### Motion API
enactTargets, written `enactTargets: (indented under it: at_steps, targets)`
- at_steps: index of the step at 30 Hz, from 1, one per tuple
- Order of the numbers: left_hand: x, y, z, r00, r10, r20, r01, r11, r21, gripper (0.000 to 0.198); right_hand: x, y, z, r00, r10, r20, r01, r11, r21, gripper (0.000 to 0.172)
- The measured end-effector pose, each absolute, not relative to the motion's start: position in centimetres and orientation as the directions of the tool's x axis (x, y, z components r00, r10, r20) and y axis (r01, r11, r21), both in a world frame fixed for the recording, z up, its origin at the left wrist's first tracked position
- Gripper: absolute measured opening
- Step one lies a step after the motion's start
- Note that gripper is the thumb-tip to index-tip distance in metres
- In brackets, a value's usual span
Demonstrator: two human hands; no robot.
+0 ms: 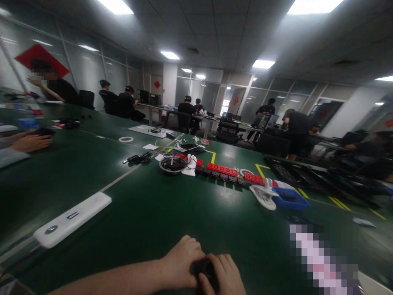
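Note:
At the bottom middle of the head view, my left hand (182,260) and my right hand (226,273) come together low over the green table. Between them is a small black rounded object (206,268), whose kind I cannot make out. The fingers of my left hand are curled against its left side. My right hand wraps its right side, with the thumb lying across the front. Both palms and much of the object are hidden.
A white power strip (73,219) lies on the left. Farther back stand a metal bowl (164,169), a row of red blocks (222,169), a white clamp-like piece (263,197) and a blue bin (290,200). Another person's hands (32,141) are at the far left.

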State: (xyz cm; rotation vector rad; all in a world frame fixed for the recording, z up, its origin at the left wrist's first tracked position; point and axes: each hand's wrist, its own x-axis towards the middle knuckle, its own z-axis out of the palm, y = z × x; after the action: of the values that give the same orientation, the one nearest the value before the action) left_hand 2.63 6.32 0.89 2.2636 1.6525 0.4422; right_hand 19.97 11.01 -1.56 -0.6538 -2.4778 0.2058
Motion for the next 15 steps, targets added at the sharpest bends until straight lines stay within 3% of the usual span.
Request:
enactTargets:
  at_steps: [5,11,15]
  targets:
    - [2.8,5.9,1.9,0.302,0.953,0.036,0.816,-0.277,0.508,0.017,19.5,8.8,2.4,-0.689,0.661,0.297,0.524,0.738,-0.425,0.021]
    - [2.4,5.9,1.6,0.323,0.946,0.023,0.776,-0.279,0.566,0.04,19.7,8.9,2.5,-0.695,0.673,0.253,0.554,0.726,-0.408,0.029]
    - [1.4,5.9,0.8,0.261,0.96,0.103,0.805,-0.276,0.526,0.073,19.7,8.8,2.2,-0.694,0.67,0.266,0.555,0.732,-0.395,0.03]
